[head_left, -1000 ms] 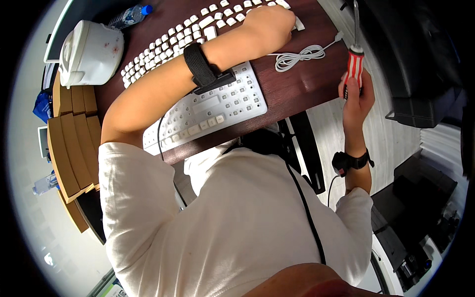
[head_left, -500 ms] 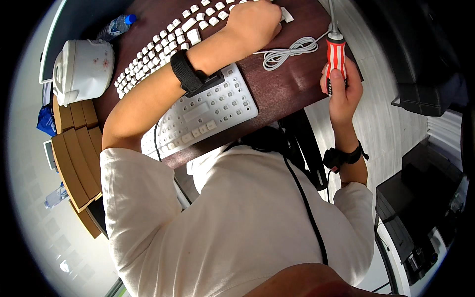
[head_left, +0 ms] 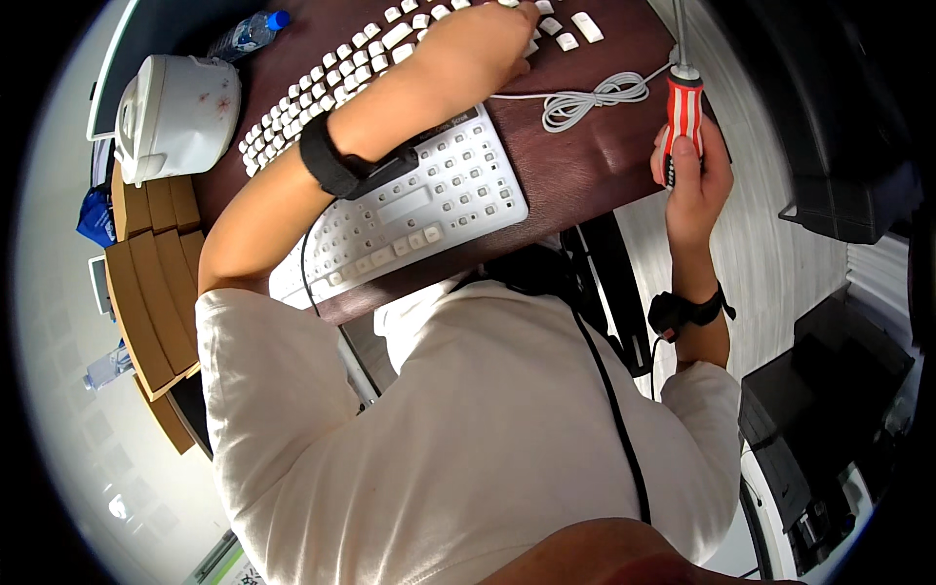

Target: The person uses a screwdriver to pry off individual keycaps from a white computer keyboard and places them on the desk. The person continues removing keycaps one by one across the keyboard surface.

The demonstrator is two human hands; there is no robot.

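Note:
My left hand (head_left: 478, 51) is stretched over the far part of the desk, among rows of loose white keycaps (head_left: 363, 58). Its fingers are curled, and their tips are partly hidden near the upper edge, so what they pinch, if anything, does not show. Under that forearm lies a white keyboard (head_left: 466, 200), most of its switches bare, with a few keycaps seated along its near edge. Off the desk's right edge, my right hand (head_left: 700, 185) grips a screwdriver (head_left: 685, 112) by its red-and-white striped handle, the shaft pointing away from me.
A coiled white cable (head_left: 595, 100) lies on the dark red desk (head_left: 575, 166), right of the keyboard. At the left stand a white rice cooker (head_left: 185, 112), a blue-capped water bottle (head_left: 246, 35) and stacked brown cardboard (head_left: 141, 302). A black chair (head_left: 829, 175) is at the right.
My left hand has shifted slightly left and toward me, uncovering several keycaps at its right. My right hand still holds the screwdriver. The whole view has shifted a little.

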